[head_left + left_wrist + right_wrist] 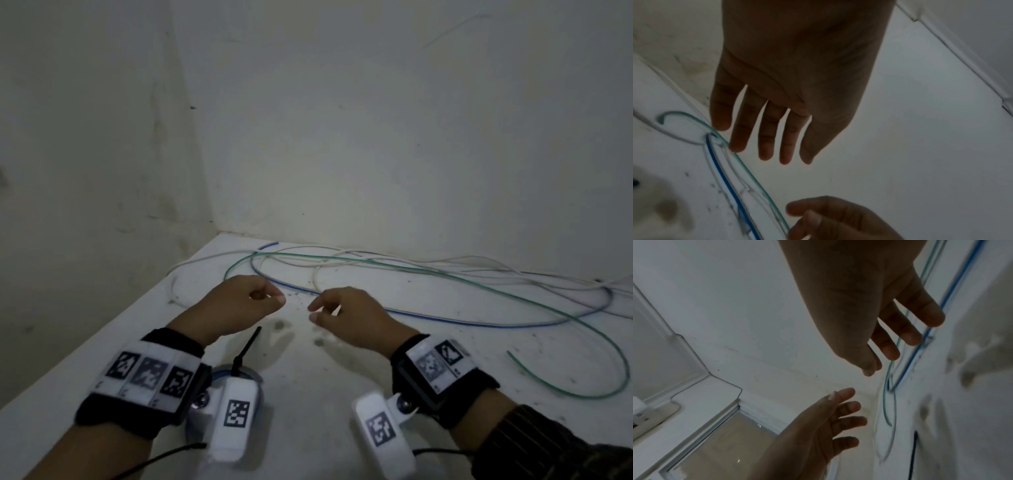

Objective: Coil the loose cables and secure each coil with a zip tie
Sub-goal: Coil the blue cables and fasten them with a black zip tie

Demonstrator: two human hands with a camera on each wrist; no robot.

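Loose cables sprawl over the white table (342, 394): a green cable (445, 274), a blue cable (445, 321) and thin white cables (479, 262). My left hand (270, 297) and right hand (317, 310) hover side by side just short of the blue cable, fingers relaxed and holding nothing. In the left wrist view my left hand (774, 152) has straight fingers above the blue cable (723, 175) and green cable (748, 168). The right wrist view shows my right hand (898, 350) spread near the blue cable (953, 293). A bluish coil (251, 373) with a black zip tie (247, 346) lies under my left wrist, mostly hidden.
The table stands in a corner, with walls (376, 137) at the left and the back. Cables run off to the right along the back edge. The table's left edge (102, 332) runs diagonally past my left arm. Dark smudges (281, 323) mark the surface between the hands.
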